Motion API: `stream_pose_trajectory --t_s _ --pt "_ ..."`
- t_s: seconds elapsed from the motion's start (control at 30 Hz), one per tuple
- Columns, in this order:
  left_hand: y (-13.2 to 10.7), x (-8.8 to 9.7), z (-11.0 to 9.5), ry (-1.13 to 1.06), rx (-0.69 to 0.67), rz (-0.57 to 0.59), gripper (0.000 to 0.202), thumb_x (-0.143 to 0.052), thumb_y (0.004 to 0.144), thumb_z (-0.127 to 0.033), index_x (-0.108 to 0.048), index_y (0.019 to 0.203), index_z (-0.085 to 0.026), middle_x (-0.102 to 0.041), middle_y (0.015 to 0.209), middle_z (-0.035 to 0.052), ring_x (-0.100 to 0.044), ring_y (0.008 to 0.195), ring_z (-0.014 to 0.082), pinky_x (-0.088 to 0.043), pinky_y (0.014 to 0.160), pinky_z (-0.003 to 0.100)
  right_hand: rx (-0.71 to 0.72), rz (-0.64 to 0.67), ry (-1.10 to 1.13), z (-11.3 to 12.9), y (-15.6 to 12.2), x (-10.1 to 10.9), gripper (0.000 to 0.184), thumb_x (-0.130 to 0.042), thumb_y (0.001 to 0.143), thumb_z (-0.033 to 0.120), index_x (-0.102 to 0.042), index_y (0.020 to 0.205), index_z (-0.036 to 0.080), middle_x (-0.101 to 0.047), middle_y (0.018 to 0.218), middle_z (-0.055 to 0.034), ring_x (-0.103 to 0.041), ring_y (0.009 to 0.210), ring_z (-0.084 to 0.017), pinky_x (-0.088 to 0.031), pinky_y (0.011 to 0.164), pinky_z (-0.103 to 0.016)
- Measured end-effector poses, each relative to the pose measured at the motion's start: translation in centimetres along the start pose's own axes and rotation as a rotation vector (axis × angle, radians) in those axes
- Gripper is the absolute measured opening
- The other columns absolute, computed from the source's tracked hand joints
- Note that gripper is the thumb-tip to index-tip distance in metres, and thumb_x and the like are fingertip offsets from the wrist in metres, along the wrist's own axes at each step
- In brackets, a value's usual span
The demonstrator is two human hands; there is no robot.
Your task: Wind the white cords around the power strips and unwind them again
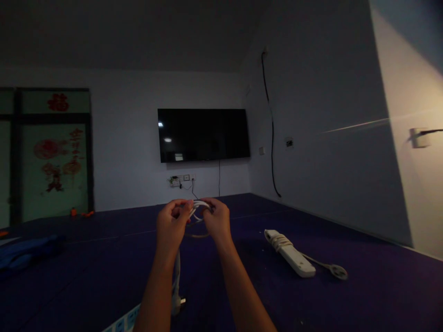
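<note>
A white power cord (200, 203) is looped between my two hands, held up over the dark blue surface. My left hand (172, 223) pinches the loops from the left, its thumb and fingers closed on them. On the other side my right hand (218, 220) grips the same loops with bent fingers. Part of the cord hangs down beside my left forearm to a plug (177, 302) with metal pins. Partly hidden behind that forearm, a white and light-blue power strip (122, 323) shows at the bottom edge.
To the right lies another white power strip (296, 258), its cord wound round one end and its plug (338, 272) beside it. Blue cloth (27, 251) lies at the left. Beyond are a wall-mounted television (204, 135), wall sockets (187, 177) and a hanging black cable (272, 138).
</note>
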State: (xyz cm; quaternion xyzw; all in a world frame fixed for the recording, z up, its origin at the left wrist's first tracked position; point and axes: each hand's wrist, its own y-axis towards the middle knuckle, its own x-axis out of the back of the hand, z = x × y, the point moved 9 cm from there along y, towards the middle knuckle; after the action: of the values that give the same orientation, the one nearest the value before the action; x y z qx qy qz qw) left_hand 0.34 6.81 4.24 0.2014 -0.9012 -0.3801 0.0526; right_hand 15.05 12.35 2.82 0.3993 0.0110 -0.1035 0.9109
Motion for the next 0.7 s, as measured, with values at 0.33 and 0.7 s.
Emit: stream_pose_trajectory --t_s 0.33,0.7 --pt "-0.2 -0.5 -1.0 0.129 -0.028 0.195 0.054 -0.076 0.054 -0.037 -0.058 0.100 -0.015 -0.059 0.068 -0.0020 -0.058 0.063 0.0147 -0.045 0.057 0.025 0.004 -0.030 0.063 0.5 0.1 0.4 0.032 -0.048 0.060 0.011 -0.068 0.084 0.013 -0.071 0.079 -0.0076 -0.066 0.072 -0.019 -0.051 0.066 -0.028" --pt "-0.8 -1.1 -2.5 0.228 -0.165 0.284 0.042 -0.056 0.074 -0.021 -0.055 0.116 -0.019 -0.066 0.080 0.0026 -0.063 0.069 0.0166 -0.047 0.063 0.027 0.094 0.016 0.054 1.5 0.0 0.2 0.034 -0.049 0.062 0.014 -0.069 0.090 0.013 -0.071 0.083 -0.0070 -0.065 0.076 -0.018 -0.050 0.071 -0.027"
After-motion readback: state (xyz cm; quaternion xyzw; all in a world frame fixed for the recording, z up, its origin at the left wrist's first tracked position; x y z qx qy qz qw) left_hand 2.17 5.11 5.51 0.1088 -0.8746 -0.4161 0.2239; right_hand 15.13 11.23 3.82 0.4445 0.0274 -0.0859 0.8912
